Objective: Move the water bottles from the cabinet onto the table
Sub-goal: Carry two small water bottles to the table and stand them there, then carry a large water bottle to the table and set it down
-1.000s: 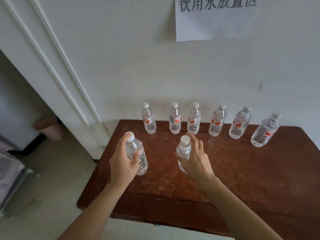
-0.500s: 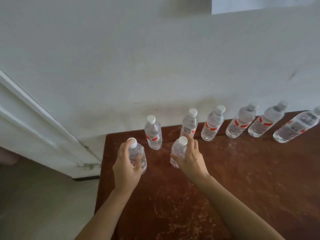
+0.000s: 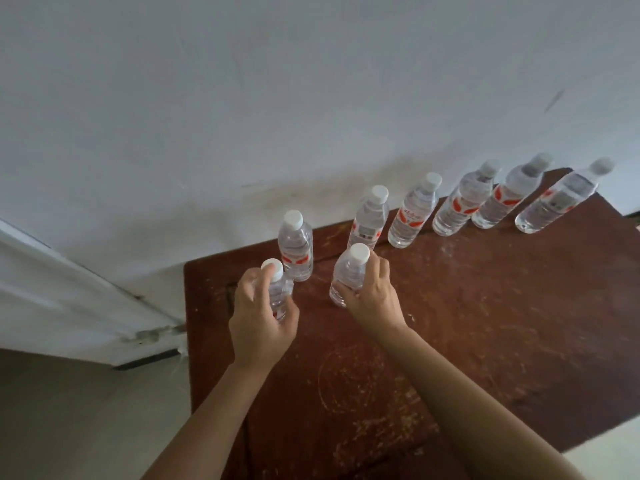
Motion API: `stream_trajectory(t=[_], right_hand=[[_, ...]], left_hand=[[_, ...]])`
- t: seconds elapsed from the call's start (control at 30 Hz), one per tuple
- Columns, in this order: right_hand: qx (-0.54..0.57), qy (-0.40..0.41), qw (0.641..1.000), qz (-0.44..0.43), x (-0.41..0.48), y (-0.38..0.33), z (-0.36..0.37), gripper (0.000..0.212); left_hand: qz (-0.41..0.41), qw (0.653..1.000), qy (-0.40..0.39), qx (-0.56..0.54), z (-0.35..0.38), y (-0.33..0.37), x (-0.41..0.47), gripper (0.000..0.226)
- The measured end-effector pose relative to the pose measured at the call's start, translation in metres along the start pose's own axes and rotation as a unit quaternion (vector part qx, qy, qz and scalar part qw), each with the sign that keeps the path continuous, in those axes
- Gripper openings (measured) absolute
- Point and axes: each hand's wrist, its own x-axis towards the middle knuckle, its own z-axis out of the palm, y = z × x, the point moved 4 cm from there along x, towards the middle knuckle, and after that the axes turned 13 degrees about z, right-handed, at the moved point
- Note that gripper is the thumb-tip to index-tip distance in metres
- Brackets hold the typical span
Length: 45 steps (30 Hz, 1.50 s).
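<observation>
A white wall (image 3: pixel 311 98) rises behind a worn reddish-brown bench (image 3: pixel 485 323). Six water bottles (image 3: pixel 414 216) stand in a row along the bench's far edge. Just before them the left hand (image 3: pixel 258 327) curls round the left bottle (image 3: pixel 278 292), its base hidden; the right hand (image 3: pixel 372 296) grips the right bottle (image 3: pixel 348 271), whose base touches the bench
</observation>
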Motion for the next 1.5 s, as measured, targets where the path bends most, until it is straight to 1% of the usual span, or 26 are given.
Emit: stream_trajectory(t=[0.1,0.17,0.23,0.3,0.37,0.43,0.5,0.57,0.63,0.7,0.77,0.83,0.97,1.03,1.07,1.1,1.13,1.2,1.27,1.33,1.37,1.4,1.43,1.5], right_hand=[[-0.015,-0.004,1.0,-0.005,-0.007,-0.002,-0.015,0.097],[-0.018,0.002,1.0,-0.006,-0.016,0.001,-0.032,0.099],[-0.041,0.022,0.999,-0.007,-0.03,0.01,-0.053,0.096],[-0.057,0.062,0.996,-0.023,-0.046,0.018,-0.078,0.09],[-0.078,0.11,0.99,-0.044,-0.067,0.027,-0.106,0.082],[-0.107,0.173,0.977,-0.07,-0.098,0.04,-0.14,0.075],[-0.123,0.23,0.962,-0.083,-0.132,0.056,-0.175,0.07],[-0.137,0.275,0.949,-0.076,-0.169,0.077,-0.207,0.068],[-0.154,0.326,0.931,-0.048,-0.221,0.11,-0.247,0.068],[-0.152,0.361,0.919,-0.034,-0.261,0.138,-0.279,0.068],[-0.149,0.405,0.902,0.013,-0.32,0.182,-0.318,0.07],[-0.172,0.438,0.879,0.072,-0.381,0.226,-0.35,0.072],[-0.202,0.496,0.827,0.169,-0.497,0.301,-0.395,0.073],[-0.201,0.52,0.8,0.224,-0.558,0.338,-0.415,0.073],[-0.202,0.536,0.781,0.248,-0.589,0.357,-0.423,0.074],[-0.199,0.546,0.767,0.272,-0.615,0.372,-0.429,0.074],[-0.201,0.561,0.744,0.301,-0.653,0.392,-0.437,0.074],[-0.205,0.575,0.713,0.345,-0.704,0.419,-0.445,0.074],[-0.204,0.587,0.663,0.417,-0.77,0.451,-0.446,0.074],[-0.216,0.588,0.624,0.467,-0.83,0.474,-0.447,0.075],[-0.22,0.583,0.615,0.483,-0.845,0.48,-0.448,0.075],[-0.229,0.579,0.578,0.528,-0.889,0.493,-0.448,0.075],[-0.226,0.573,0.558,0.556,-0.909,0.499,-0.45,0.075],[-0.226,0.567,0.506,0.609,-0.968,0.507,-0.45,0.074]], left_hand=[[-0.025,1.0,0.006,-0.013,-0.003,0.002,-0.01,0.07],[-0.038,0.999,0.013,-0.015,-0.007,0.001,-0.012,0.068],[-0.037,0.999,0.006,0.004,-0.012,0.003,-0.011,0.067],[-0.023,0.998,-0.005,0.057,-0.018,0.013,-0.009,0.063],[0.012,0.996,-0.014,0.092,-0.027,0.038,-0.004,0.063],[0.086,0.991,-0.007,0.099,-0.036,0.084,-0.001,0.061],[0.152,0.985,-0.002,0.084,-0.043,0.137,0.001,0.059],[0.207,0.976,0.003,0.067,-0.046,0.191,-0.001,0.06],[0.259,0.965,0.005,0.046,-0.045,0.258,-0.014,0.06],[0.288,0.958,-0.002,0.019,-0.042,0.309,-0.028,0.06],[0.35,0.937,-0.017,-0.001,-0.035,0.377,-0.057,0.061],[0.404,0.914,-0.041,-0.018,-0.026,0.44,-0.091,0.062],[0.47,0.876,-0.086,-0.058,-0.007,0.557,-0.164,0.062],[0.513,0.847,-0.105,-0.095,0.0,0.619,-0.206,0.064],[0.538,0.825,-0.124,-0.116,0.005,0.651,-0.229,0.065],[0.563,0.805,-0.125,-0.14,0.008,0.678,-0.248,0.065],[0.59,0.777,-0.137,-0.17,0.012,0.715,-0.277,0.064],[0.622,0.741,-0.145,-0.208,0.02,0.764,-0.319,0.063],[0.657,0.689,-0.166,-0.256,0.026,0.823,-0.38,0.063],[0.686,0.64,-0.176,-0.3,0.03,0.874,-0.438,0.063],[0.694,0.626,-0.171,-0.312,0.031,0.888,-0.454,0.062],[0.715,0.58,-0.197,-0.337,0.028,0.925,-0.499,0.062],[0.722,0.565,-0.206,-0.343,0.028,0.943,-0.521,0.063],[0.743,0.511,-0.234,-0.364,0.018,0.988,-0.582,0.065]])
